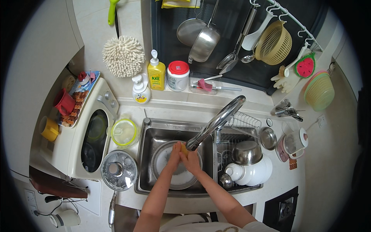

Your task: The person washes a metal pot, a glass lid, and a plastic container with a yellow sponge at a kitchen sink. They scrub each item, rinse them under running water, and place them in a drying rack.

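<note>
My left hand (174, 156) and my right hand (191, 161) come together over a round metal pan (163, 179) in the left sink basin (146, 162). A yellow sponge (184, 149) is pressed between them, with only part of it showing. Whitish, sudsy water (179, 175) lies in the pan below my wrists. Just above my fingers hangs the spout of the chrome faucet (216, 121), which partly covers the right fingertips. No stream of water can be made out.
Right of the basin, a dish rack (224, 158) holds an upturned steel bowl (246, 153) and white dishes (259, 171). On the left stand a lidded pan (119, 170) and a green-rimmed container (124, 132). Bottles, including yellow AXE dish soap (156, 74), line the back ledge.
</note>
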Motion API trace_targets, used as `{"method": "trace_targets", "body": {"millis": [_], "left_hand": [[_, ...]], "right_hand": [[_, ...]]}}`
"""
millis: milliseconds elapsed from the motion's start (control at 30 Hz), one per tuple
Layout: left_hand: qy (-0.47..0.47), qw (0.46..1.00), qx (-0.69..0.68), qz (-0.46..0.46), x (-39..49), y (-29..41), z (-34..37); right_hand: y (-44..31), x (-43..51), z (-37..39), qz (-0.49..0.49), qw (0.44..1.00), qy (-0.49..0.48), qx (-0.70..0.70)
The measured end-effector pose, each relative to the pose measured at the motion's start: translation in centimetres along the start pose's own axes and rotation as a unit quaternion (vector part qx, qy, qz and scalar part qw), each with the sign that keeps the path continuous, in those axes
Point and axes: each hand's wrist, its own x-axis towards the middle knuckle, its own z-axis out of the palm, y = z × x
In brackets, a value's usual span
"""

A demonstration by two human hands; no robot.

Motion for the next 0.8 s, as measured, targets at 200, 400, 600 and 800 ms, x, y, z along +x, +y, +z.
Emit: {"method": "trace_targets", "body": {"millis": [200,400,600,800], "left_hand": [[-0.079,0.989,-0.125,-0.022,0.2,-1.8,0.3],[0.017,0.999,0.04,-0.011,-1.3,-2.9,0.5],[-0.005,0.966,0.255,0.032,-1.4,-7.3,-2.2],[0.111,0.89,0.419,0.142,1.8,-15.0,-15.4]], "right_hand": [[-1.3,0.2,-0.4,0.065,0.996,-0.044,-0.048],[-1.5,0.1,-0.3,-0.035,0.977,-0.031,-0.21],[3.1,-2.6,1.4,0.129,0.99,-0.055,-0.012],[7.0,-3.7,-5.9,0.112,0.985,-0.057,-0.114]]}}
